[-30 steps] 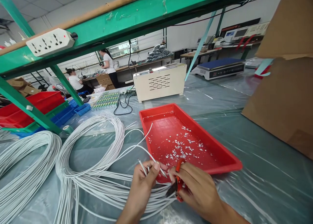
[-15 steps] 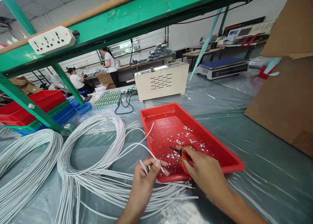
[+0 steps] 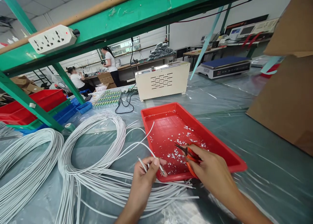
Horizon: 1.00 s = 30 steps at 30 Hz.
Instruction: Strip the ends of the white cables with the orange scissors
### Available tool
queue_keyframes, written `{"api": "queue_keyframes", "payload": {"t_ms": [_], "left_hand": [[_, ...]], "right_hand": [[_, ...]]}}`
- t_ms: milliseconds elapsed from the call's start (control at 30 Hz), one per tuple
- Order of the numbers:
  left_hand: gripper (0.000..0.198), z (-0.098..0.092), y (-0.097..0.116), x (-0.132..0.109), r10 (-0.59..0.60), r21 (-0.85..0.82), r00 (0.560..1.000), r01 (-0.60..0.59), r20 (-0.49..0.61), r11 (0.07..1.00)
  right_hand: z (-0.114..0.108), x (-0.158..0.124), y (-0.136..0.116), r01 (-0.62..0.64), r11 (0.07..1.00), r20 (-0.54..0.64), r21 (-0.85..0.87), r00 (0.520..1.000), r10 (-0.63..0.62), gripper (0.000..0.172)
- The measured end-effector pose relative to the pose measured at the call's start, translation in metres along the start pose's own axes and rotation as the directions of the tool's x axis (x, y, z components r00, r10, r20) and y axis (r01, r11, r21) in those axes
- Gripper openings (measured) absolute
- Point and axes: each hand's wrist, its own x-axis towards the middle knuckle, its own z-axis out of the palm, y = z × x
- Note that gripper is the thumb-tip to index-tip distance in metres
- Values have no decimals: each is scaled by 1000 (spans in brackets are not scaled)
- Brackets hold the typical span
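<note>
A broad grey-green surface (image 3: 220, 115) is covered by clear, wrinkled plastic sheeting. Nearest, slim white round cables (image 3: 161, 168) are grasped by the left hand (image 3: 144, 173): one is pinched between thumb and forefinger, its tip held by the near left corner of the tray, and other cut ends are seen poking out between the fingers. By the right hand (image 3: 212, 170), small hand cutters with orange handles and dark metal blades (image 3: 192, 155) are gripped; the grip is wrapped around the handles, and the blades are pointed leftward above the tray, apart from the cables. The shallow rectangular red plastic tray (image 3: 212, 142) is strewn with small silvery scraps (image 3: 179, 156). To its left, a large loose coil of white cable (image 3: 117, 129) is laid, with a second white coil (image 3: 52, 146) beside it. Farther back, stacked red, green and blue plastic trays (image 3: 49, 102) are seen at left, and a cream metal box with slotted vents (image 3: 162, 82) is set behind the red tray. A blue-topped weighing scale (image 3: 223, 66) is placed to its right. In the background, two people in white tops (image 3: 111, 63) are seen near another bench.
</note>
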Motion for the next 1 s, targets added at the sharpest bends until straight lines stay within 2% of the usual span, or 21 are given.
{"api": "queue_keyframes", "payload": {"t_ms": [100, 167, 233, 367, 433, 600, 767, 867, 1000], "left_hand": [[29, 0, 0, 0, 19, -13, 1000, -19, -9, 1000], [28, 0, -1, 0, 22, -27, 1000, -22, -11, 999], [28, 0, -1, 2, 5, -60, 1000, -6, -18, 998], [29, -2, -4, 6, -71, -156, 997, 66, -24, 985], [29, -2, -6, 7, -92, -189, 995, 85, -28, 978], [33, -3, -9, 6, -95, -212, 995, 85, -38, 973], [35, -3, -7, 5, -53, -200, 996, 39, -69, 979], [35, -3, -5, 4, 3, -161, 994, -21, -107, 987], [34, -4, -6, 3, 31, -104, 988, -47, -153, 993]], "right_hand": [[0, -3, -2, 73, 971, -51, 227, 997, -63, 28], [3, -4, -3, 84, 941, -30, 327, 996, -79, 30], [6, -5, -4, 6, 884, 67, 468, 997, -42, 26], [9, -7, -10, -224, 665, 289, 713, 957, 14, 21], [9, -8, -15, -274, 611, 337, 743, 941, 13, 21], [7, -14, -28, -364, 548, 451, 753, 892, -27, 26], [1, -22, -35, -401, 485, 525, 777, 838, -149, 37], [-5, -27, -41, -427, 491, 582, 759, 783, -219, 48], [-8, -34, -46, -451, 477, 627, 754, 711, -320, 49]]}}
